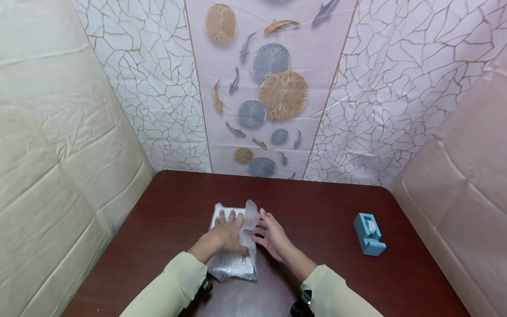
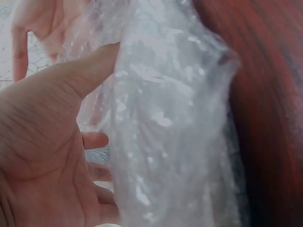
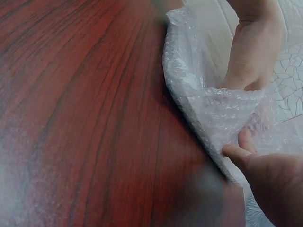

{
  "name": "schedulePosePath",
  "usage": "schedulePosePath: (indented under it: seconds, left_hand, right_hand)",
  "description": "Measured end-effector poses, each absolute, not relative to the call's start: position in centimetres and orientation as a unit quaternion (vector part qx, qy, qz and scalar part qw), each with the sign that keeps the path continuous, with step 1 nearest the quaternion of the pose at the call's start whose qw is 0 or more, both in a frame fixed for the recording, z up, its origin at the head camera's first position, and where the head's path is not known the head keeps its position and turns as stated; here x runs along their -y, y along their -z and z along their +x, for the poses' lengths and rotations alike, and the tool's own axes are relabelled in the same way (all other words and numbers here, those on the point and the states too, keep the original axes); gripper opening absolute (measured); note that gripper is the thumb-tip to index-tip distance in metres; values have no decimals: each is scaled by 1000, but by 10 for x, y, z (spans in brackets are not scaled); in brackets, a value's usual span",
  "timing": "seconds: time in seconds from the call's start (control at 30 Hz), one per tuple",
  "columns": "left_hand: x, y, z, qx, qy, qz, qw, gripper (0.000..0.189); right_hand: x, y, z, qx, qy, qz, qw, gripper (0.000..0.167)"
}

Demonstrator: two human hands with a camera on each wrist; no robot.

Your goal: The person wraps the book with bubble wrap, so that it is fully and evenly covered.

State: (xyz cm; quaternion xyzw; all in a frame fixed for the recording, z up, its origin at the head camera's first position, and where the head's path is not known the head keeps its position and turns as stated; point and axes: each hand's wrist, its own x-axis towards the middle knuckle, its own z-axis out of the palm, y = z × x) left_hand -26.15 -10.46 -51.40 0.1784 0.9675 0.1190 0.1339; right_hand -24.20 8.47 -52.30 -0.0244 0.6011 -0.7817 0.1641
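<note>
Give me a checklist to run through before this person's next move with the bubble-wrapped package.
1. Left hand resting on the package: ok, fingers spread over its top.
2. Right hand at the loose bubble wrap flap: ok, it touches the flap's edge.
3. Right hand pinching the flap firmly: cannot tell.
4. Flap lying flat: not ok, it is raised along the package's right side.
5. Tape dispenser on the table: ok, off to the right, apart from both hands.

Bench [image 1: 317, 211]: dark red-brown, wood-grained. Blue tape dispenser [image 1: 369, 242] on it; bubble-wrapped packet [image 1: 233, 264] lies well left of dispenser.
</note>
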Motion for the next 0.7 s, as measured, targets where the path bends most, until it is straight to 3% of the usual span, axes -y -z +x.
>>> schedulePosePath:
  seconds: [0.17,0.47,0.6,0.7]
  left_hand:
    - [106,505,-263,-959,-139,192,156,96]
    - [125,486,-272,-923,-233,218,213,55]
    - [130,490,-276,-915,-263,226,209,59]
    - [131,503,-284,-920,-249,249,173,64]
  right_hand:
    - [-87,523,-241,-593,785,-30,176,77]
    - [-88,525,-242,-582,794,-25,175,70]
    - [-87,526,-242,-577,796,-31,178,72]
    - [-86,526,-241,-577,796,-35,180,70]
